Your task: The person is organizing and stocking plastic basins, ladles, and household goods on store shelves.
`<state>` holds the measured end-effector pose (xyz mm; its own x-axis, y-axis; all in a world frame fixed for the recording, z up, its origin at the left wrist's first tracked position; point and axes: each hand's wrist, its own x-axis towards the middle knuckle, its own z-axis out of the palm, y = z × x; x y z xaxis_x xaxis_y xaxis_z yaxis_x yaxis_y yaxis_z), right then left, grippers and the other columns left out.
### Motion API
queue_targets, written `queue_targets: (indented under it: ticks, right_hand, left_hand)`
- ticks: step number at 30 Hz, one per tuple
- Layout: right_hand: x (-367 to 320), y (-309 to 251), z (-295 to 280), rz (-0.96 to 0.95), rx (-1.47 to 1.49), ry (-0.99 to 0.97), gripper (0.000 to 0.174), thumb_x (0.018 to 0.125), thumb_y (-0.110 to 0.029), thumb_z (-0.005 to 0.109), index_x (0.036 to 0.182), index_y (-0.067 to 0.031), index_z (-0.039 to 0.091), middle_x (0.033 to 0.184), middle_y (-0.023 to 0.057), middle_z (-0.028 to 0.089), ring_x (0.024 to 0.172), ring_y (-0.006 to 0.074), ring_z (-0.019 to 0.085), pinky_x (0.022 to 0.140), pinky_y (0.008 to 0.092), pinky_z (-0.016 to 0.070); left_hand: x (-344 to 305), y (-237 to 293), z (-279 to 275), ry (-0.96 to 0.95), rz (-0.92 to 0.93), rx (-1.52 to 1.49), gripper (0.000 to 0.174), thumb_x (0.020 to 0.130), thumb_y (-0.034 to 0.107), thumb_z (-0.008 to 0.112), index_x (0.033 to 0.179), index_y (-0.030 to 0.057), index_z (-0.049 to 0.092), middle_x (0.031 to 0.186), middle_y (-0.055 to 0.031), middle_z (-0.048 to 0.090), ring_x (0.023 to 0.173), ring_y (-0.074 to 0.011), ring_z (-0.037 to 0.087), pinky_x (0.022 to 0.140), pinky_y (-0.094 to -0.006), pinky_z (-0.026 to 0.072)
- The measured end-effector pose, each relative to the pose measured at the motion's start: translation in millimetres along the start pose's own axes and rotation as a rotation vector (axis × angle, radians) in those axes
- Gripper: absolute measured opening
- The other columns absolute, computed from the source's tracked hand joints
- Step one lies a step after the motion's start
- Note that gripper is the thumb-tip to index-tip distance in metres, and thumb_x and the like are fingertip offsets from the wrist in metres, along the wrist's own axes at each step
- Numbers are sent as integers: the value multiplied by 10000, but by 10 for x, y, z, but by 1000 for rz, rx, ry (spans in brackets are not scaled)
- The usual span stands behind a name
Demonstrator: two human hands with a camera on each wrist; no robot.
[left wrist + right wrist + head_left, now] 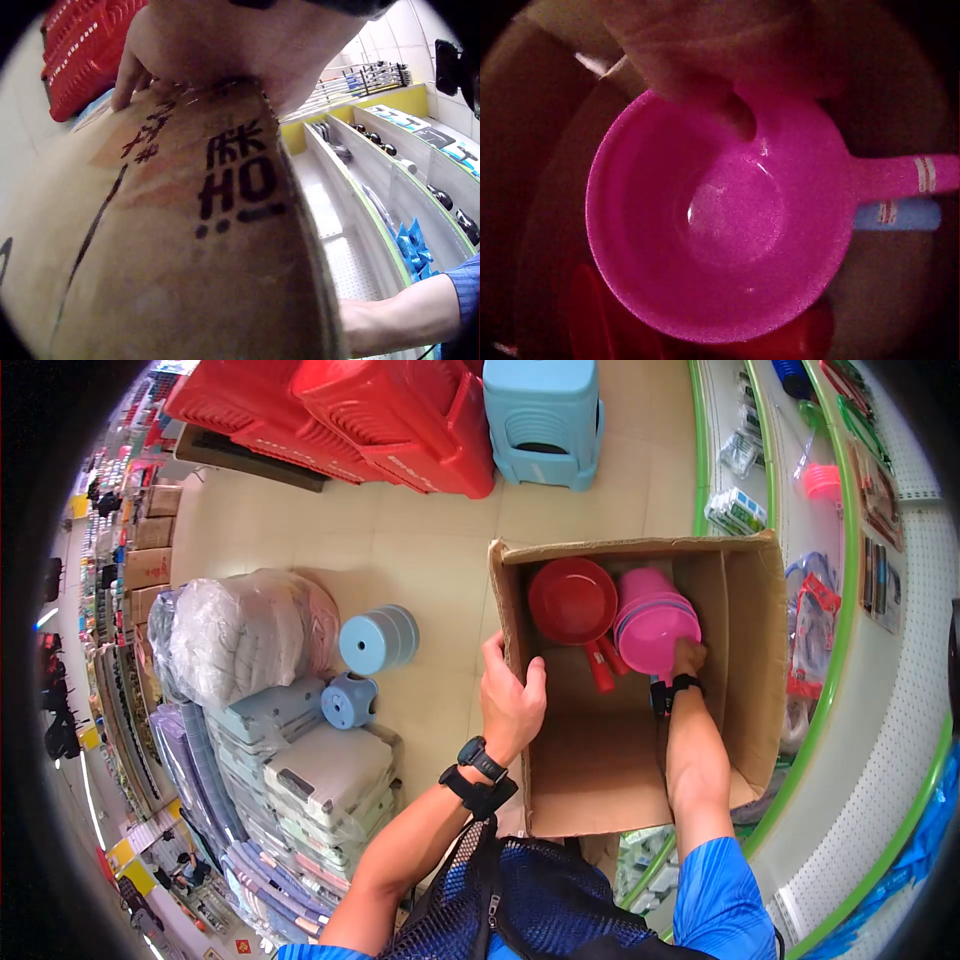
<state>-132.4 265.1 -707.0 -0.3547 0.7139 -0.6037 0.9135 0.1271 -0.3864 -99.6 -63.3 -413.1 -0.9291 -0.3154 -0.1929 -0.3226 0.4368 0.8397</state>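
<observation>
Right of centre in the head view, a pink dipper (pixel 657 644) held by its rim inside an open cardboard box (pixel 600 785).

The right hand (pixel 688 657) grips the dipper's lower-right lip, one digit curled into the bowl, perhaps because the rim is the part nearest the reaching arm. A blue handle (pixel 909 215) shows beneath the pink one at the right of the right wrist view, so the dippers seem nested, likely to save room. The left hand (pixel 510 700) clasps the box's left edge, presumably to steady it. Just beside, at the box's upper left, sits a red dipper (pixel 570 598); its two red handles (pixel 601 668) suggest stacking too.
</observation>
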Motion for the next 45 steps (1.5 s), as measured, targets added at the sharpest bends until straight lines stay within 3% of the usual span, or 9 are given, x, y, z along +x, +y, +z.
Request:
queue_targets:
  ticks: [4, 7, 12, 22, 29, 36, 40, 42, 45]
  right_hand:
    - [564, 493, 326, 156, 290, -27, 298, 757, -186, 675, 965, 27, 690, 954, 159, 695, 842, 295, 671, 723, 403, 542]
    - [391, 619, 358, 80, 539, -151, 299, 781, -211, 658, 962, 23, 702, 895, 131, 689, 746, 247, 637, 669, 393, 526]
    - [-41, 262, -58, 40, 180, -68, 369, 829, -199, 588, 1080, 60, 671, 1106, 252, 674, 975, 377, 670, 828, 452, 525]
    - [462, 579, 138, -174, 40, 74, 353, 804, -182, 532, 1028, 36, 697, 1047, 268, 677, 1020, 431, 645, 868, 467, 524]
    - [15, 290, -155, -120, 16, 169, 294, 796, -169, 531, 959, -20, 724, 988, 262, 685, 971, 419, 664, 804, 479, 537]
    - [-1225, -212, -1265, -810, 257, 55, 175, 792, -76, 587, 901, -42, 719, 830, 237, 674, 797, 390, 683, 687, 442, 524]
    - [-2051, -541, -1970, -1104, 389, -52, 213, 869, -100, 566, 994, 5, 702, 909, 225, 695, 883, 363, 687, 782, 395, 527]
    - [-2233, -586, -2193, -1229, 368, -112, 280, 941, -204, 526, 1000, 12, 694, 941, 229, 696, 922, 373, 680, 821, 405, 522]
    - [-2443, -620, -2390, -1273, 314, -188, 524, 985, -447, 458, 963, 17, 702, 918, 213, 707, 913, 352, 694, 831, 403, 527]
  left_hand:
    - [-16, -136, 12, -11, -27, 89, 457, 892, 129, 625, 1251, -57, 411, 1085, -267, 631, 1008, -340, 633, 904, -404, 476]
    - [6, -329, 47, 34, 95, 67, 491, 885, 146, 618, 1270, -72, 405, 1042, -334, 618, 993, -461, 619, 862, -457, 482]
    - [0, -238, 49, 33, 92, 48, 478, 877, 124, 622, 1261, -70, 412, 1031, -310, 630, 979, -432, 633, 856, -442, 489]
    - [-42, -149, -32, 27, 129, 102, 492, 878, 130, 614, 1274, -75, 406, 1030, -318, 643, 985, -445, 636, 861, -454, 495]
    - [18, -234, 30, 46, 108, 112, 459, 878, 124, 609, 1254, -62, 422, 1023, -294, 657, 963, -425, 652, 833, -446, 508]
    - [39, -200, 10, 45, 73, 132, 526, 863, 164, 605, 1292, -66, 407, 1071, -355, 614, 1011, -503, 594, 897, -497, 477]
    - [47, -149, -46, 14, 36, 192, 598, 844, 206, 633, 1318, -62, 387, 1128, -349, 599, 1056, -483, 586, 926, -494, 464]
    - [-57, -207, -1, 294, 355, 540, 826, 812, 324, 719, 1404, -78, 307, 1442, -321, 358, 1318, -439, 381, 1104, -481, 302]
    - [-428, 398, -324, 176, 644, 147, 809, 793, 277, 769, 1396, -54, 342, 1416, -304, 400, 1330, -445, 384, 1113, -473, 312]
